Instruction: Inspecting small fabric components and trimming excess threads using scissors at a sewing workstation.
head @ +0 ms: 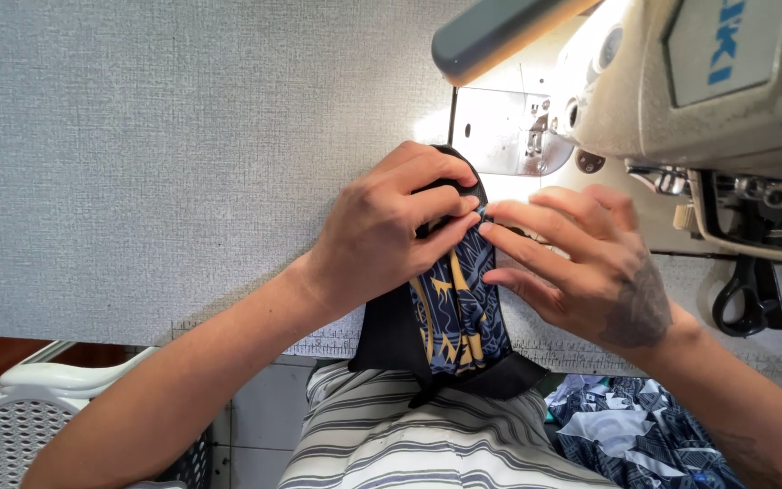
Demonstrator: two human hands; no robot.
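At the lower left of the frame, a white perforated basket (20, 426) stands beside your forearm, below the edge of the grey textured table (156, 154). At centre, your left hand (382, 235) curls its fingers over the upper end of the patterned fabric piece (459, 308), pinching it between thumb and fingertips. The piece lies with its long axis running from the table's near edge at lower centre up toward the metal needle plate (500, 127); its narrow, rounded end points to the upper centre and its wider end hangs over the edge toward your striped shirt (409, 444). It is dark blue with yellow and pale line motifs, bordered in black. Just right of centre, your right hand (581, 272) presses extended fingertips against the piece's right edge, meeting the left fingers. At the upper right sits the cream sewing machine (699, 81); black scissors (762, 290) hang at the right edge, and more printed cloth (626, 426) lies at lower right
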